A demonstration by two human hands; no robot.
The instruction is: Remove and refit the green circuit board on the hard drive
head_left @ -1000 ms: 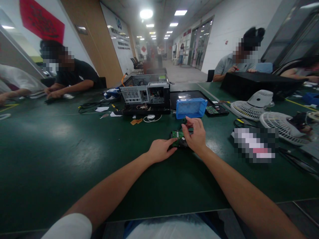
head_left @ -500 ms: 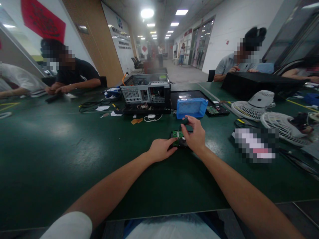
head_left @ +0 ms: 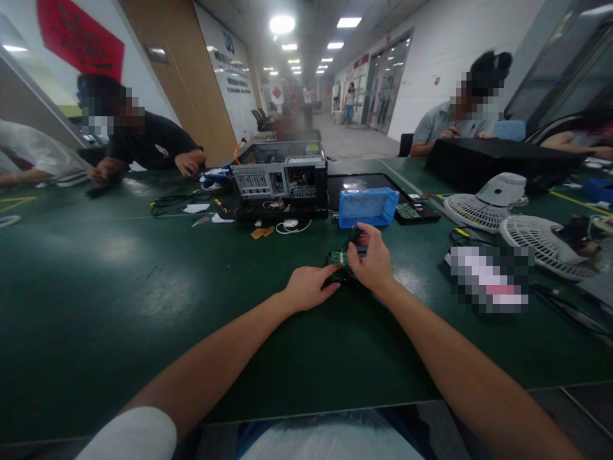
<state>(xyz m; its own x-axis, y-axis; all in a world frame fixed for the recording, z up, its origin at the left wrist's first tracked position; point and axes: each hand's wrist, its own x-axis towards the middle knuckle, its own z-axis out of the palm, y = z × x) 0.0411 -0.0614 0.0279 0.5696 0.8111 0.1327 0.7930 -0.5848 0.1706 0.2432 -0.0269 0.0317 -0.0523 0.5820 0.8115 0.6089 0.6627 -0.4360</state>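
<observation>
A small black hard drive with a green circuit board (head_left: pixel 339 258) lies on the table in front of me. My left hand (head_left: pixel 310 287) grips its left end, the thumb along the near edge and the fingers reaching over the board. My right hand (head_left: pixel 374 260) is closed round the dark handle of a screwdriver (head_left: pixel 354 234), tilted above the drive. Its tip is too small to make out, so I cannot tell whether it touches a screw. The right fingers and palm hide the drive's right part.
Beyond my hands stand an opened computer case (head_left: pixel 280 182) and a blue plastic bin (head_left: pixel 368 207). Another circuit-board unit (head_left: pixel 417 211) lies beside the bin. White fan parts (head_left: pixel 483 207) are on the right. Co-workers sit across the green table (head_left: pixel 143 345).
The screwdriver handle leans a little more to the right, and my right fingers have shifted on it. My left hand stays put. A co-worker at the left has moved one hand rightward.
</observation>
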